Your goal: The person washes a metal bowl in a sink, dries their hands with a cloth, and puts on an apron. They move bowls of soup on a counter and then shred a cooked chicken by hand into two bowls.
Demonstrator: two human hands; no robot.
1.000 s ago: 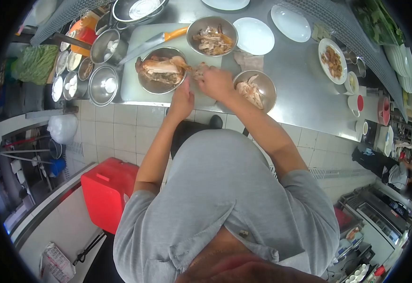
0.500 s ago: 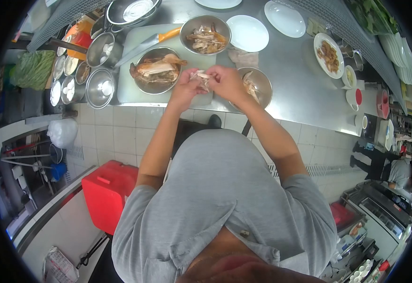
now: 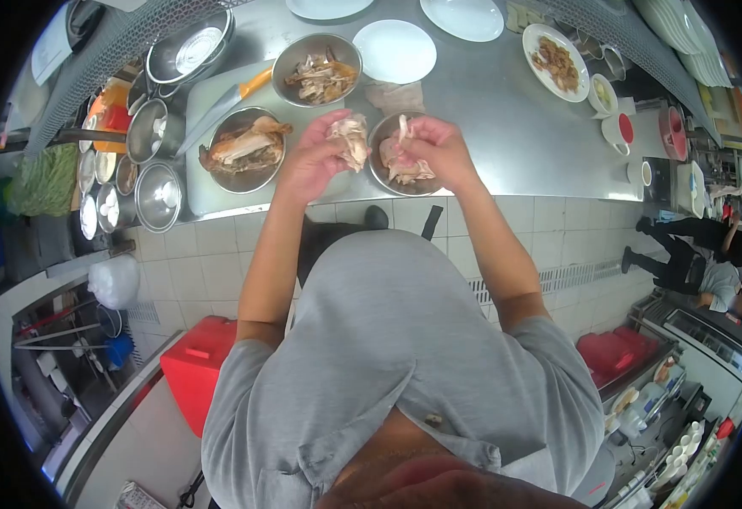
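Observation:
My left hand [image 3: 313, 158] holds a pale chunk of cooked chicken [image 3: 354, 140] above the counter's front edge. My right hand [image 3: 435, 148] pinches a strip of torn meat [image 3: 403, 129] over a steel bowl of shredded chicken [image 3: 392, 174]. A steel bowl with a roasted chicken carcass [image 3: 242, 148] sits to the left on a white cutting board [image 3: 205, 195]. Behind it stands another steel bowl holding bones and scraps [image 3: 318, 74].
An orange-handled cleaver [image 3: 222, 103] lies on the board. Several small steel pots and bowls [image 3: 137, 161] crowd the left. White plates [image 3: 399, 49] and a plate of food [image 3: 555, 61] sit further back on the steel counter [image 3: 506, 127]. A red bin [image 3: 194, 369] stands on the floor; another person [image 3: 702, 271] crouches at right.
Both hands lifted from the cutting board and shifted right over the shredded-meat bowl. The chicken piece has been pulled apart, the right hand drawing a strip away from it.

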